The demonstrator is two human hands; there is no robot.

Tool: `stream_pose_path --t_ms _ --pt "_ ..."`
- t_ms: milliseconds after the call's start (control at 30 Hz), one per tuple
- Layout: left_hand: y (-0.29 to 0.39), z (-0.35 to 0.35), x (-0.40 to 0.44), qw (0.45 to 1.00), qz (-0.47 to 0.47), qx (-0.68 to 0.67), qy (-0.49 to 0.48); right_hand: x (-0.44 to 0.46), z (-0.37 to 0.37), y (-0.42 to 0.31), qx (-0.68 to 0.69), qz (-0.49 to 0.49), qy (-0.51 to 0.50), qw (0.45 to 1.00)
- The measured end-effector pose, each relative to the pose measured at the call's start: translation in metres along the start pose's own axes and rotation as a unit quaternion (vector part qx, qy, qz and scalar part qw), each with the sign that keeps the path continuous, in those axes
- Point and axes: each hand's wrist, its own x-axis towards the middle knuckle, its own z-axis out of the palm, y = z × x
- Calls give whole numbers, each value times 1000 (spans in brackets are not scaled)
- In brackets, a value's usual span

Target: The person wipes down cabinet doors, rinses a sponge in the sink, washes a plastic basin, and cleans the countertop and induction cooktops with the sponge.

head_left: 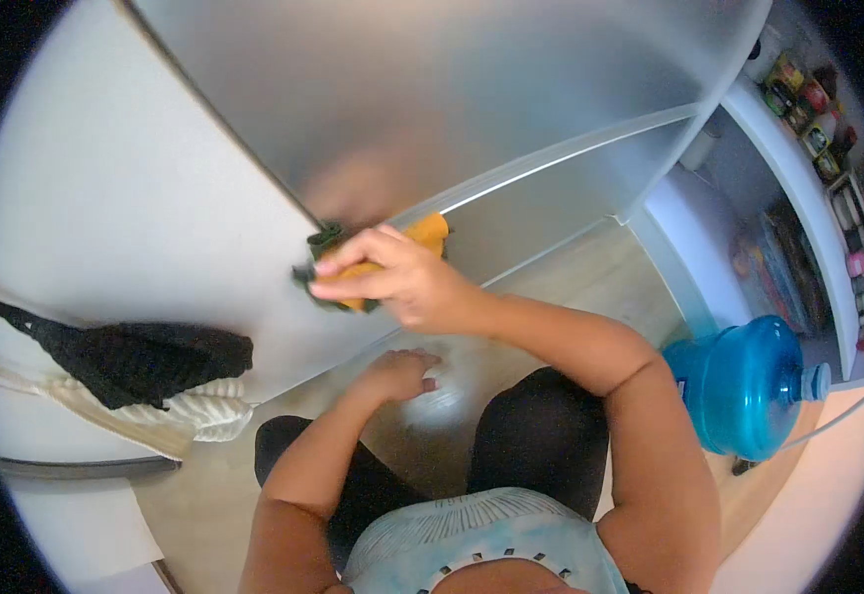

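Pale-blue shirt (481,530) foremost, right arm (580,342) bent inward, fingers (353,286) round yellow-green cloth (428,231), left hand (394,376) low, loose.

Right of the grip and lower, 1 blue water jug (734,386) stood with its cap on the side away from the grip, 1 thin pale cord (838,419) running just beside it. Farther right, 1 white shelf (818,203) bore small jars (816,96), too blurred to read. Left of the grip and lower, 1 black garment (165,356) hung partly over 1 white ribbed cloth (219,414), with 1 dark curved strip (86,467) below both.
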Motion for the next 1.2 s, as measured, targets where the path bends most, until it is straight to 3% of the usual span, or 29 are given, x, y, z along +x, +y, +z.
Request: stream_pose_path --t_ms 67,133,167,233,267,333,367,433,467,533,600,667,867,933,967,1000,1033,1067,1100,1167,1200 --pt "-9 0 -3 999 16 -31 15 -11 -15 -1 266 97 -69 957" --pt "-14 -2 -8 977 93 -181 61 -22 -29 -1 313 201 -75 925" --pt "-12 -2 -9 976 92 -186 62 -30 -32 -1 395 268 -36 878" --pt "6 -13 -17 869 163 -460 73 -47 -31 1 512 385 37 767" --pt "17 -17 -20 869 162 -462 75 -57 -29 3 513 385 35 766" --pt "34 -26 -22 677 242 -687 105 -69 -30 5 587 449 111 665" --pt "34 -25 -21 682 247 -681 103 -74 -31 2 573 464 133 662" --pt "39 -23 -15 616 120 -757 180 -89 -30 8 549 420 120 713" --pt "43 -29 -15 639 83 -736 207 -96 -36 13 522 384 102 755" --pt "45 -36 -20 659 38 -709 250 -104 -55 11 263 346 -35 900" --pt "42 -37 -17 663 42 -699 263 -112 -65 8 121 210 -134 961" --pt "40 -35 -12 600 8 -750 278 -116 -64 -14 66 232 -132 961" --pt "71 -36 -11 674 44 -695 247 -136 -73 -11 -64 279 -119 951" --pt "69 -38 -11 695 67 -674 242 -127 -101 -6 -186 250 -49 949" --pt "66 -39 -11 714 84 -653 238 -119 -123 -4 -184 298 81 933" --pt "61 -40 -9 714 84 -653 237 -103 -151 -3 15 318 300 899" --pt "54 -40 -7 721 90 -658 198 -77 -188 -7 -207 396 365 817" --pt "48 -37 -5 727 92 -662 158 -48 -232 -2 -289 225 412 834" --pt "42 -34 -3 726 88 -664 154 -37 -277 13 -264 206 471 816" --pt "35 -30 -1 762 89 -629 126 -12 -353 38 -401 108 497 762" --pt "36 -31 -3 761 86 -630 130 -3 -384 53 -388 122 527 746"
